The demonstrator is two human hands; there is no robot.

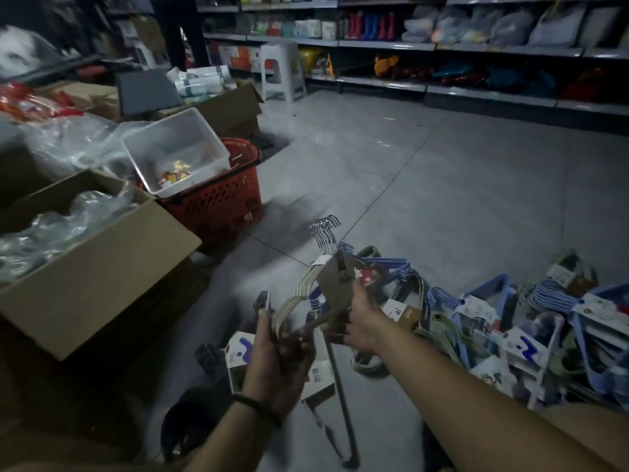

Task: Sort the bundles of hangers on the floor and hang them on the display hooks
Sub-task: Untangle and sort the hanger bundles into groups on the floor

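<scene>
I hold a bundle of cream hangers [308, 284] with metal hooks above the floor, its hooks pointing away from me. My left hand [277, 356] grips the bundle's lower left end. My right hand [357, 321] grips its middle, by the brown paper band. On the floor to the right lies a pile of hanger bundles [510, 321], blue, green and white, with paper labels. A dark hanger bundle [337, 413] and a labelled pack [238, 356] lie below my hands.
An open cardboard box [102, 267] full of plastic wrap stands at the left. Behind it a red shopping basket [221, 202] carries a white tub [177, 148]. A white stool [280, 71] and stocked store shelves [476, 49] line the back. Grey tiled floor [425, 185] stretches between.
</scene>
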